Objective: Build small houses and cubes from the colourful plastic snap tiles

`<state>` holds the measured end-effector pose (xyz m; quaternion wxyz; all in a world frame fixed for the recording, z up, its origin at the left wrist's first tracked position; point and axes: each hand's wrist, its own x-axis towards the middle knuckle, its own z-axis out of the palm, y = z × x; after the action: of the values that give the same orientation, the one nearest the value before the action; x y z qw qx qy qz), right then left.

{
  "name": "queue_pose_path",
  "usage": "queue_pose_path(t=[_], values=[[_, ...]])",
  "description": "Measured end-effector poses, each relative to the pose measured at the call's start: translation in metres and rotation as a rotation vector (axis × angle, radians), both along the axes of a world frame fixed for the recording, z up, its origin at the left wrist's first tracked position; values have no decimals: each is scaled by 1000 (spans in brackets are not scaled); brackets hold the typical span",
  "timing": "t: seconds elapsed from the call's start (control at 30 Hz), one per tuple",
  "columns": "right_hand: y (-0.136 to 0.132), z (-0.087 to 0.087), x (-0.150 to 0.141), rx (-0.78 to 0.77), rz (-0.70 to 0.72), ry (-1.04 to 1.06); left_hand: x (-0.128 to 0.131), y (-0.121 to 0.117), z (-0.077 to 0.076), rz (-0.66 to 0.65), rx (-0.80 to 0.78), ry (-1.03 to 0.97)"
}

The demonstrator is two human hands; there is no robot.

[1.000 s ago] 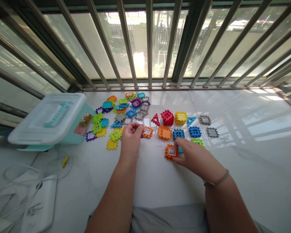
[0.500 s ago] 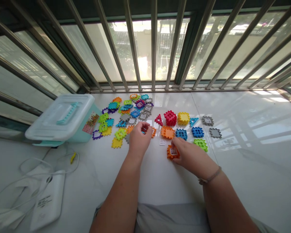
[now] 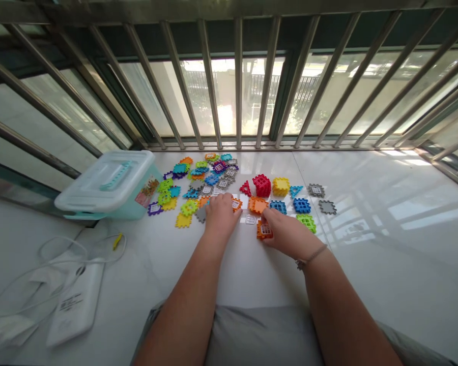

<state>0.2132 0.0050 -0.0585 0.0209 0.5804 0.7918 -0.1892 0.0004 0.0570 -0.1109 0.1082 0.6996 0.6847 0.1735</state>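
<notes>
Right hand [image 3: 290, 233] pinches the orange notched plastic block [image 3: 264, 230], likely light, stiff; grasp opposite sides. Left hand's [image 3: 222, 216] grip: indeterminable.

Orange block [image 3: 264, 231]: moulded plastic, toothed edges, low sheen. Window insert [image 3: 251, 219]: white plastic, thin, smooth. Red cube [image 3: 261, 186]: plastic, openwork faces, faintly shiny. Yellow stack [image 3: 281, 187]: plastic, satin, ridged by teeth along the sides. Grey square [image 3: 327, 207]: plastic, flat, near matt. Floor [image 3: 377, 269]: white, hard, smooth, highly polished, mirror-like in patches; tile or stone, not tellable. Storage box lid [image 3: 84, 175]: frosted plastic, translucent, softly glossy. Label [image 3: 147, 192]: printed; paper or film, unclear. White casing [image 3: 76, 307]: smooth plastic, gentle sheen. Bars [image 3: 238, 81]: bare metal, dull shine. Panes [image 3: 225, 99]: clear glass. Bracelet [image 3: 313, 255]: metallic in appearance. Cloth [image 3: 263, 333]: grey, matt, softly creased.
</notes>
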Motion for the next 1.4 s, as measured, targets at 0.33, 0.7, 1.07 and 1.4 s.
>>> queue_pose_path(t=[0.33,0.7,1.07,1.4], values=[[3,14,18,208,-10,277,-1,1,0,-75,82,-126],[2,18,10,425,-146,418,7,-10,27,-367,456,-500],[2,10,-9,464,-175,505,16,-19,33,-522,519,-448],[5,8,-11,453,-262,554,18,-17,26,-571,504,-441]])
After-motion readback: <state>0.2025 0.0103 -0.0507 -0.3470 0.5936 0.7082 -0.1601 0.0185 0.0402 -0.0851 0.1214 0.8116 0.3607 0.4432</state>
